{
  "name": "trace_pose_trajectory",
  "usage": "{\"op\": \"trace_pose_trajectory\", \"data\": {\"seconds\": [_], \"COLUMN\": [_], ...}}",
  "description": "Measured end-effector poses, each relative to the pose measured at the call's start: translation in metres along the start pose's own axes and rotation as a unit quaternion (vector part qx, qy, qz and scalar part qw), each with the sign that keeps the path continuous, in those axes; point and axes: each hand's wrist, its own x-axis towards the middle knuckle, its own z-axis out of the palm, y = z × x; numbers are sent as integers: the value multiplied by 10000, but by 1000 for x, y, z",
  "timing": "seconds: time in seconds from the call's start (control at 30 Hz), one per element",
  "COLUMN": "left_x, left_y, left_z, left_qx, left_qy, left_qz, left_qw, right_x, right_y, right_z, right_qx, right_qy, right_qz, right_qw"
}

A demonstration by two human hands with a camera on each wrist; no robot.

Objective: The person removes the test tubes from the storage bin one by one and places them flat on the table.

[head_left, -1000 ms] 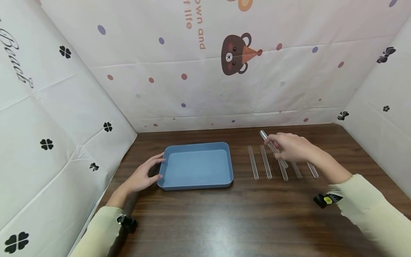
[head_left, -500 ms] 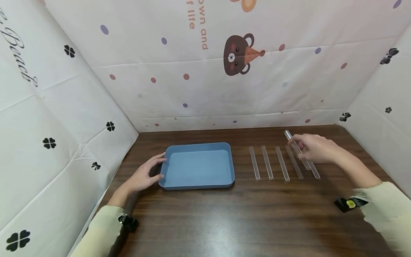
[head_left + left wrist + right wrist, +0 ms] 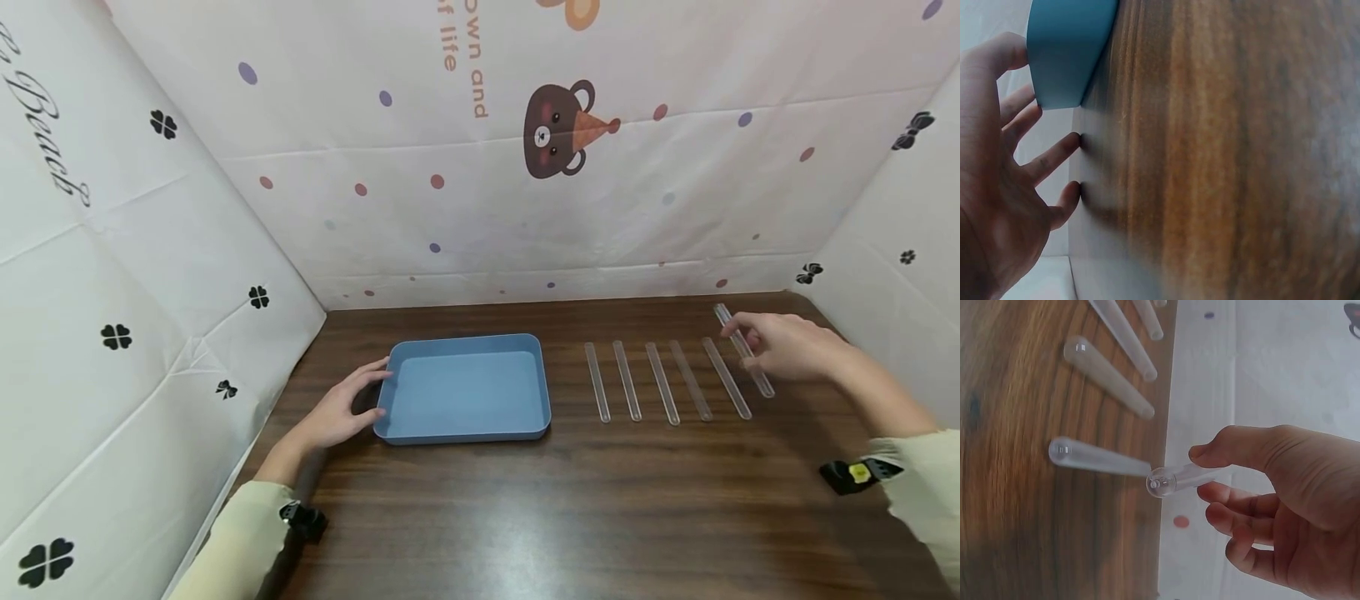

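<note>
My right hand (image 3: 798,343) pinches a clear test tube (image 3: 763,385) between thumb and fingers, at the right end of a row. In the right wrist view its rounded end (image 3: 1161,483) points toward the camera, above the table. Several similar test tubes lie side by side to its left, the closest being this tube (image 3: 727,379). At the left side of a shallow blue tray (image 3: 463,437), my left hand (image 3: 337,412) rests with thumb and fingertips at the rim. Its fingers are spread in the left wrist view, two fingertips reaching down by the table beside the tray wall (image 3: 1066,56).
The dark wood table (image 3: 480,508) is closed in by white printed sheets at the back (image 3: 465,225), left (image 3: 187,258) and right. Another test tube (image 3: 597,382) marks the row's left end, just right of the tray.
My right hand has carried the test tube rightward, from above the middle of the row to beyond its right end. The left hand stays at the tray; the view shifts slightly.
</note>
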Motion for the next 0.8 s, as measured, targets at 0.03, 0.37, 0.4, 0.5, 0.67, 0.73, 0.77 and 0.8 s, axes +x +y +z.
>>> {"op": "trace_pose_trajectory", "data": {"seconds": [0.03, 0.37, 0.4, 0.5, 0.67, 0.73, 0.77, 0.8], "left_x": [0, 1, 1, 1, 3, 4, 4, 4], "left_y": [0, -2, -3, -3, -3, -3, -3, -3], "left_z": [0, -1, -1, -1, -1, -1, -1, -1], "left_qx": [7, 71, 76, 44, -18, -17, -18, -18], "left_qy": [13, -3, -6, -1, 25, 29, 32, 31], "left_qz": [2, 15, 17, -9, -12, -2, 6, 14], "left_qw": [10000, 10000, 10000, 10000, 10000, 10000, 10000, 10000], "right_x": [-1, 2, 2, 3, 3, 5, 5, 5], "right_y": [3, 24, 25, 30, 37, 41, 43, 45], "right_z": [0, -1, 0, 3, 11, 15, 17, 19], "right_qx": [8, 155, 163, 276, 430, 432, 445, 472], "right_qy": [7, -92, -156, -391, -602, -608, -614, -637], "right_qz": [12, 42, 36, 38, -20, -39, -49, -57], "right_qw": [10000, 9998, 9997, 9988, 9973, 9972, 9971, 9968]}}
